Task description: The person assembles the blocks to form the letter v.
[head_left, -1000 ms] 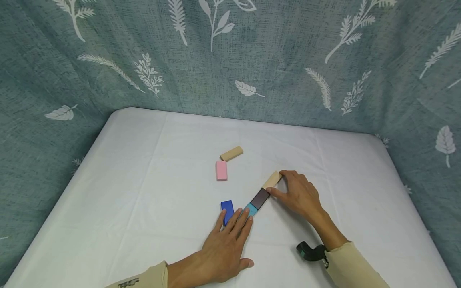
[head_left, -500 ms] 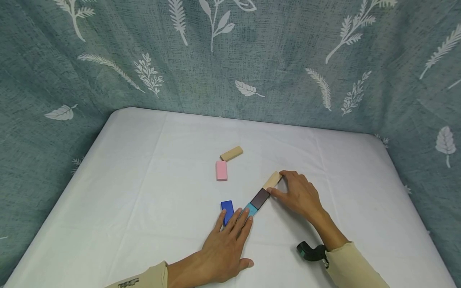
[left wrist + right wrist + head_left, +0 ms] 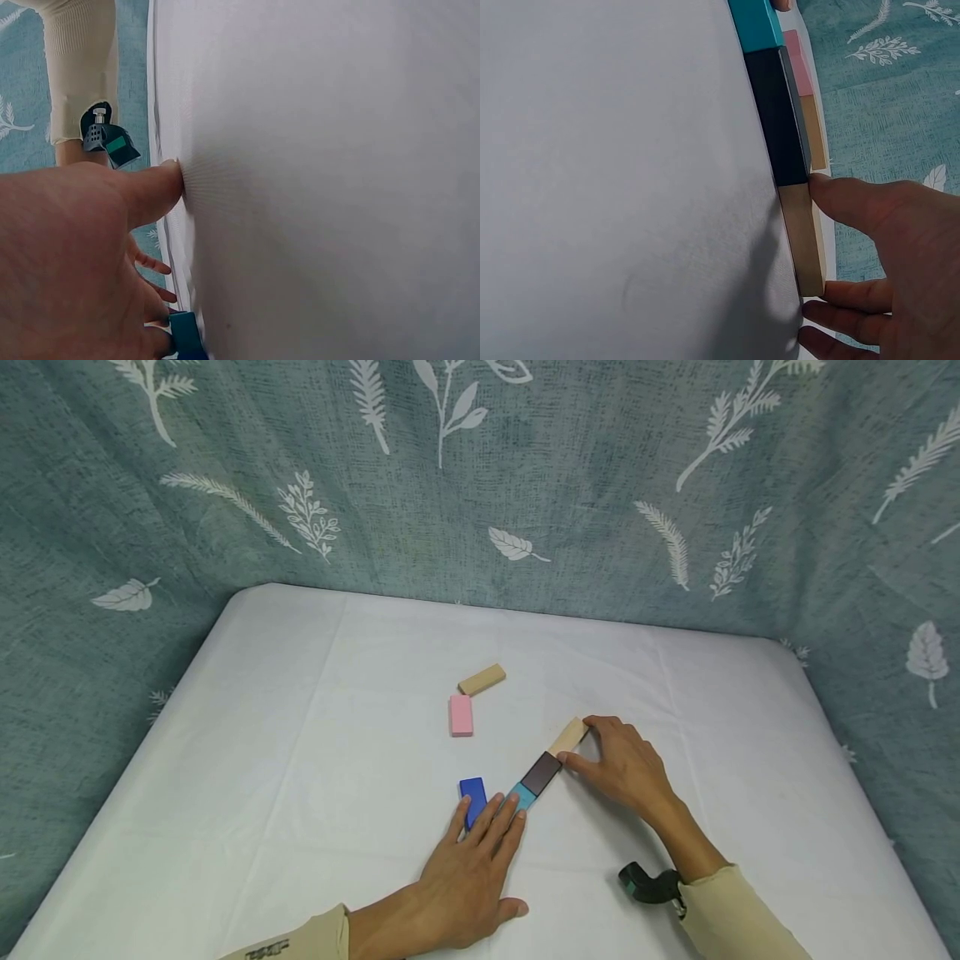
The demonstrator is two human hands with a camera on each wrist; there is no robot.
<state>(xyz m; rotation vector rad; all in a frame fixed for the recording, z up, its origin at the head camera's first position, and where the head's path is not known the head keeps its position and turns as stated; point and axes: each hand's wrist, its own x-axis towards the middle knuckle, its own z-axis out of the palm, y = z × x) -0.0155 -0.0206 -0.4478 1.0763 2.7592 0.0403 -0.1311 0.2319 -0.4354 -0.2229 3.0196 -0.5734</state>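
Observation:
A slanted row of three rectangular blocks lies end to end on the table: light blue [image 3: 525, 797], dark brown [image 3: 541, 774] and pale wood [image 3: 568, 736]. My right hand [image 3: 628, 768] pinches the pale block lengthwise. In the right wrist view its thumb [image 3: 847, 196] touches near the joint with the dark block [image 3: 776, 120], and a finger meets the far end of the pale block [image 3: 801, 236]. Spread flat, my left hand [image 3: 468, 885] has straight fingers over the light blue block and a dark blue block [image 3: 472, 800], hiding part of both. Its thumb presses the cloth in the left wrist view.
Farther back lie a pink block [image 3: 461, 717] and a tan wooden block [image 3: 482, 680], nearly touching at a corner. White cloth [image 3: 337, 777] covers the table. A patterned teal curtain [image 3: 480, 493] hangs behind it. A black wrist device [image 3: 648, 885] juts out beside the right sleeve.

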